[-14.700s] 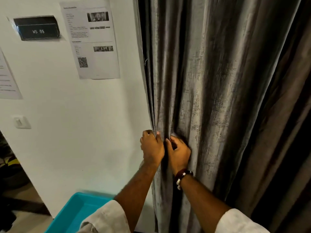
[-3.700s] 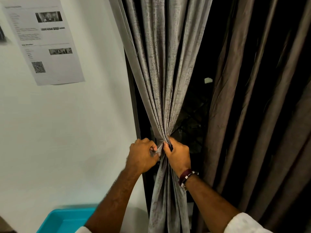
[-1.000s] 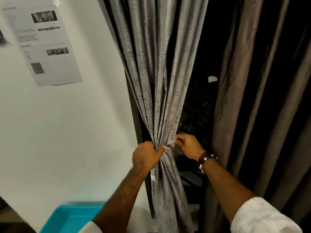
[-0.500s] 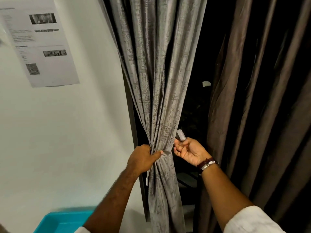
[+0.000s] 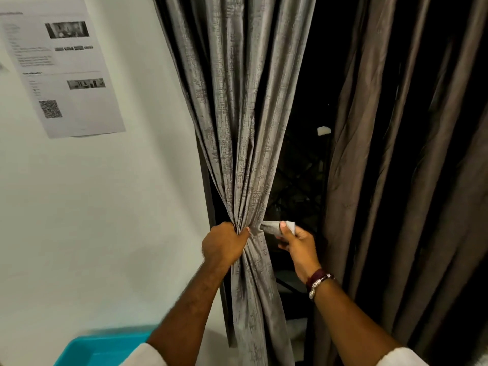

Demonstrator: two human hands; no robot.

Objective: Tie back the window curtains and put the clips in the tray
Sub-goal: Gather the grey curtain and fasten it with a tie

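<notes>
Head view: the left hand [image 5: 224, 247] still grips the bunched grey textured curtain [image 5: 245, 128] at its gathered waist. The right hand [image 5: 297, 245], open-palmed half a second ago, now pinches a grey fabric tie-back strip [image 5: 273, 228], drawn sideways. A turquoise plastic tray [image 5: 105, 350] sits low beside the white wall [image 5: 105, 207] with its printed paper sheet [image 5: 66, 75].

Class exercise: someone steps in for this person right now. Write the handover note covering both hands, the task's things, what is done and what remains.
Left hand grips the gathered grey curtain at its waist. Right hand pinches the tie-back strip, held out to the right of the bunch.
The brown curtain hangs loose.
Teal tray sits below left; no clips visible.
Done: grey curtain bunched.
Left: secure the strip, tie the brown curtain, put the clips in the tray.
</notes>
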